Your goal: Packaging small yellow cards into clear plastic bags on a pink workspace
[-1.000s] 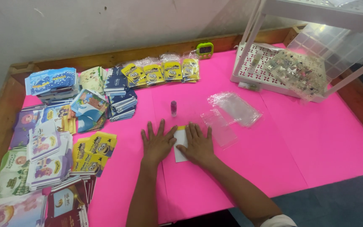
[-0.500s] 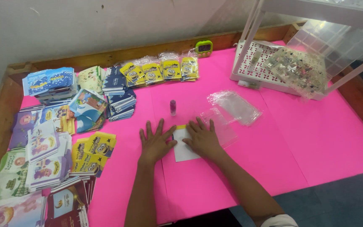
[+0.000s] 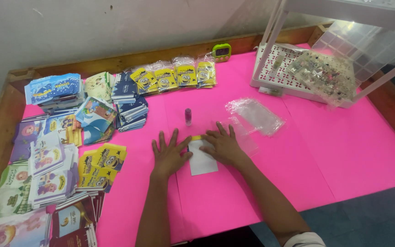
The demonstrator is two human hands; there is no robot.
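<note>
Basically both hands lying flat, fingers spread, gripping nothing — left hand (image 3: 169,154) and right hand (image 3: 223,145) pinning white card (image 3: 202,159) at frame centre on pink table (image 3: 325,151), keeping it from sliding; purple glue stick (image 3: 188,116) standing just above.

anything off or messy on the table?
Mostly tidy. The clear plastic bags lie crumpled and loose right of the right hand, and the card stacks on the left are fanned unevenly. Both hands lie flat beside the white card. No spills or visible damage.
</note>
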